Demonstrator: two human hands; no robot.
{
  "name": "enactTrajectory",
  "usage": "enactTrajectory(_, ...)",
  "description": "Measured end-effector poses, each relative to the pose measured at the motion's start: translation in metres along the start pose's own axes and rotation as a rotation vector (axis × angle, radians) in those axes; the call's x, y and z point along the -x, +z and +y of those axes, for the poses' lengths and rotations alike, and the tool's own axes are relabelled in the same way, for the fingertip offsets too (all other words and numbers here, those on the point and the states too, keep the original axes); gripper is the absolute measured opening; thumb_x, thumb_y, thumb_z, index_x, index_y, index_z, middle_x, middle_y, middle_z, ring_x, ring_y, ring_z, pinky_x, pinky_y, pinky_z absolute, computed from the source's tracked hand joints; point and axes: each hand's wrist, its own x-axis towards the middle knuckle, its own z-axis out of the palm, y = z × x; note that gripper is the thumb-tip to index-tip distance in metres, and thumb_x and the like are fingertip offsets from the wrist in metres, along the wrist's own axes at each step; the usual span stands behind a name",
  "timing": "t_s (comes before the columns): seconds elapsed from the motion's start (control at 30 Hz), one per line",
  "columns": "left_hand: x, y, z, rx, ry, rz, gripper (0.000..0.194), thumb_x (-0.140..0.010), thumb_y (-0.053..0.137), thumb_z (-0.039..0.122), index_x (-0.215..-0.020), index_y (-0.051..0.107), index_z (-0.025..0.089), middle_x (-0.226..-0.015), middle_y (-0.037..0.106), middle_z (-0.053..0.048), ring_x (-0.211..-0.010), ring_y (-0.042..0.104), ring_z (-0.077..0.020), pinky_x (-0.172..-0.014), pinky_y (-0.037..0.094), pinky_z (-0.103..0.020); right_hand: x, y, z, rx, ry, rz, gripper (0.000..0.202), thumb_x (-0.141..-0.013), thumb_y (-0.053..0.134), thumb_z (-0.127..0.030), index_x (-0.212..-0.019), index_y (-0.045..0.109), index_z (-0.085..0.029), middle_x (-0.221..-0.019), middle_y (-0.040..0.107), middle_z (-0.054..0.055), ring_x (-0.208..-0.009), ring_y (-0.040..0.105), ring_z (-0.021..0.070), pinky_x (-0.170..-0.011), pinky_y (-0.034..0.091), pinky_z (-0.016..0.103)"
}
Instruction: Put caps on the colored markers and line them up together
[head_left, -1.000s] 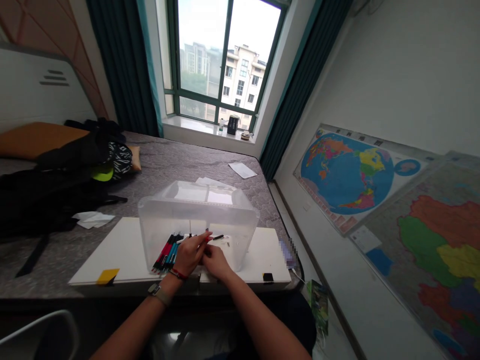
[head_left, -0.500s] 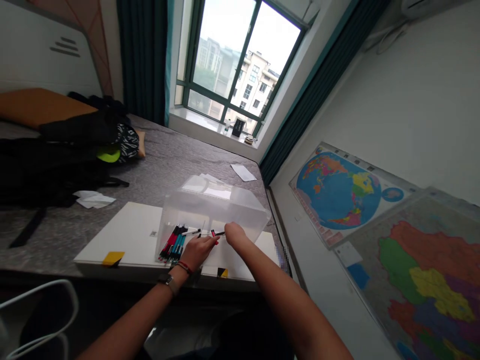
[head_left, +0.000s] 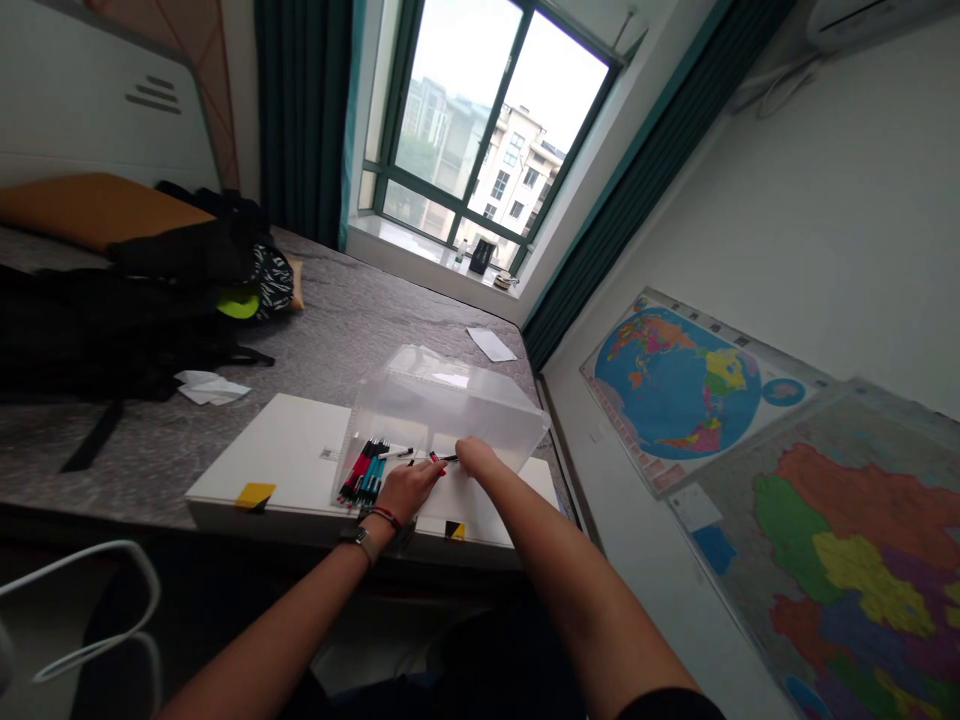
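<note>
My left hand (head_left: 409, 490), with a watch and a red bracelet at its wrist, pinches a small red and black pen (head_left: 437, 461) at its fingertips. Close beside it, my right hand (head_left: 474, 457) has its fingers curled around a thin black pen-like piece (head_left: 451, 458); its fingertips are mostly hidden. Whether the two pieces join cannot be made out. To the left of the hands, several red, black and teal pens (head_left: 365, 472) lie side by side in a row. A white pen with a dark end (head_left: 396, 453) rests just beyond my left hand.
Behind the hands stands a clear plastic bin (head_left: 480, 400), tipped on its side on a flat white box (head_left: 274, 450). The box lies on a grey mattress (head_left: 360, 300). Black bags (head_left: 97, 330) and crumpled tissue (head_left: 214, 388) are on the left; a paper sheet (head_left: 491, 345) lies behind.
The view has shifted slightly, so everything on the bed appears a little further right. Both hands stay close together at the same pen pieces.
</note>
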Motion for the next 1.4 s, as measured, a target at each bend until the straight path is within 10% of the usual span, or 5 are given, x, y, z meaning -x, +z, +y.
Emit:
enactTrajectory(0.37,-0.002,0.001,-0.002,0.012,-0.067,-0.029,0.032,-0.095,0.043,0.031,-0.121,0.06,0.027,-0.105,0.071,-0.007,-0.085,0.068,-0.0189,-0.071,0.049,-0.027,0.01,-0.017,-0.003,-0.186,0.047,-0.145,0.003,-0.067,0.07,-0.01,-0.067,0.068,-0.012,-0.06,0.07,0.009,-0.055,0.067,0.0175,-0.056,0.051,0.022)
enactTrajectory(1.07,-0.012,0.001,-0.01,0.305,-0.208,-0.021,0.03,-0.09,0.051,0.029,-0.115,0.067,0.023,-0.101,0.073,-0.004,-0.085,0.068,-0.0183,-0.083,0.051,-0.03,0.073,0.065,0.006,-0.802,0.001,0.358,0.018,-0.081,0.057,-0.028,-0.092,0.067,-0.018,-0.091,0.07,0.004,-0.082,0.066,0.0163,-0.078,0.054,0.03)
enactTrajectory(1.4,-0.012,0.001,-0.007,0.268,-0.222,-0.057,0.03,-0.09,0.052,0.034,-0.112,0.069,0.024,-0.099,0.074,-0.004,-0.074,0.065,-0.0161,-0.075,0.05,-0.027,0.074,0.075,0.003,-1.075,0.038,0.359,0.025,-0.079,0.061,-0.038,-0.091,0.066,-0.017,-0.087,0.07,0.005,-0.081,0.067,0.018,-0.068,0.058,0.029)
